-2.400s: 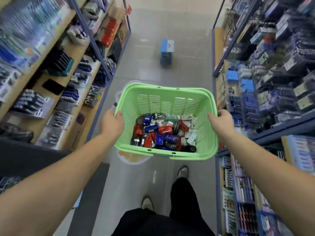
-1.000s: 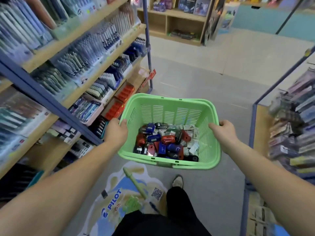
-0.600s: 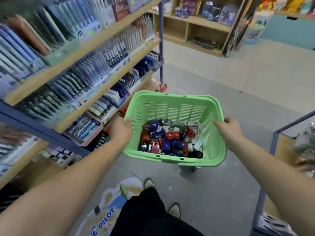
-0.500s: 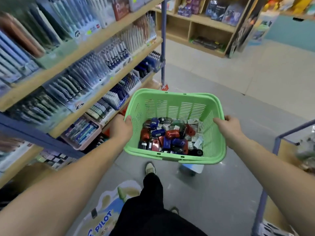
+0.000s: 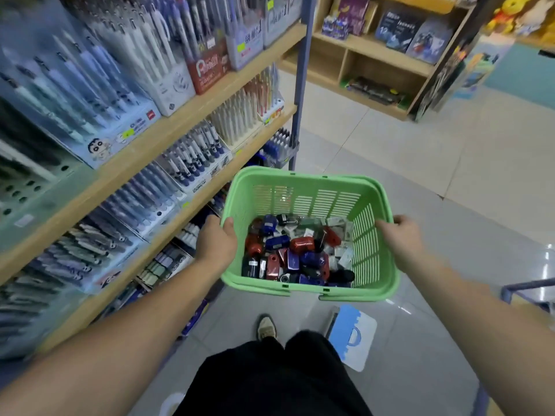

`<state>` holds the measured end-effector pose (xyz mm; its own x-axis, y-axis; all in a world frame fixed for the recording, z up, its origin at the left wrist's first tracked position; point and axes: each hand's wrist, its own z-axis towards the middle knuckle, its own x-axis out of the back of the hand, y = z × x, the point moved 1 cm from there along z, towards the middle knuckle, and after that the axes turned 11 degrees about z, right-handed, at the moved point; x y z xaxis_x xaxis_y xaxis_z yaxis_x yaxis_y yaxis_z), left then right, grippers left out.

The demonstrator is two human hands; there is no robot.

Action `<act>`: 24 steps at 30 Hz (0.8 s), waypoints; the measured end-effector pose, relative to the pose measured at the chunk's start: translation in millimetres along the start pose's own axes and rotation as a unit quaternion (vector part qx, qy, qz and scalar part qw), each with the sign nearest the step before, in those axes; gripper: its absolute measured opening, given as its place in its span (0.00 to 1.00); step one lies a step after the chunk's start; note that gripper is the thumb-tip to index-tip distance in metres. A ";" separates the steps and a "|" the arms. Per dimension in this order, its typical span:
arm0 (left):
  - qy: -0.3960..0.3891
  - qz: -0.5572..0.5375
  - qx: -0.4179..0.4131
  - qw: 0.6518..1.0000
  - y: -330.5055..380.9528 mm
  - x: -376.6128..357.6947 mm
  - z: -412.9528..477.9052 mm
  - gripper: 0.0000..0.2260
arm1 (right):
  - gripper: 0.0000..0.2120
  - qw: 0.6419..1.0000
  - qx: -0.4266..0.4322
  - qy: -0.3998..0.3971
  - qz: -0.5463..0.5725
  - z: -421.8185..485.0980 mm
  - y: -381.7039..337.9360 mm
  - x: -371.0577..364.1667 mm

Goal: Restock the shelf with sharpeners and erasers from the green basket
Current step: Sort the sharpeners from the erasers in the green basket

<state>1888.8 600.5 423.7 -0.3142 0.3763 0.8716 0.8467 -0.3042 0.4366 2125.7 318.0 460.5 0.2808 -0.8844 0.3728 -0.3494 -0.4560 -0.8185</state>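
— In the aisle beside the pen shelf (image 5: 156, 145), what did the head view show of the basket?

— The green basket (image 5: 303, 175) was up in front of the person, carried clear of the floor (image 5: 450, 340) and sitting about level. Its left side hung close to the shelf's lower boards.

— And the hands?

— Both were clamped on it. The left hand (image 5: 216, 243) gripped the left rim, with the thumb hooked over the edge to the inside. The right hand (image 5: 401, 235) gripped the right rim, thumb lying along the top and fingers curled over the outer edge. Both forearms were bare and stretched forward.

— What lay inside?

— A loose heap of small sharpeners (image 5: 301, 245), red, blue and black, covered the bottom. Pale flat packets (image 5: 345, 255) were tucked along the right side. Whether those were the erasers, I could not tell from where I stood.

— And the shelf itself?

— Wooden boards ran back to a blue upright post (image 5: 301, 70). They were packed with boxes of pens (image 5: 195, 157) leaning at a slant. The nearer boxes were too blurred to read.

— Anything underfoot?

— A blue-and-white stool (image 5: 351, 336) stood on the grey floor below the basket's near right corner, just beside the person's black trousers (image 5: 270, 382). One pale shoe (image 5: 266, 327) poked out in front of them. Well beyond, across paler tiles, a wooden bookcase (image 5: 375, 64) held a few books and packs.
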 end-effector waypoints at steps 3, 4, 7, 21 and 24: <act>-0.004 0.004 -0.001 1.000 9.4 -1.7 24.0 0.15 | 0.11 1.000 0.002 -0.003 -0.016 35.3 -15.2 -12.1; -0.006 0.003 -0.001 1.000 12.7 -2.4 30.9 0.15 | 0.09 1.000 0.006 -0.006 -0.026 42.1 -23.8 -15.5; -0.012 0.001 0.010 1.000 19.1 -10.4 48.6 0.15 | 0.07 0.998 0.013 -0.014 -0.057 67.1 -46.2 -24.9; 0.014 -0.031 0.191 0.981 54.3 -103.6 77.8 0.19 | 0.15 0.953 0.035 -0.210 -0.217 260.3 -69.4 -101.2; 0.010 -0.017 0.219 0.975 61.6 -128.8 62.7 0.20 | 0.14 0.941 0.044 -0.236 -0.238 286.6 -68.2 -113.2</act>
<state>2008.3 588.1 324.3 -0.3492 0.3617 0.8644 0.9368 0.1133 0.3310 2373.9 477.8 348.9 0.7600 -0.4295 0.4878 -0.0144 -0.7615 -0.6480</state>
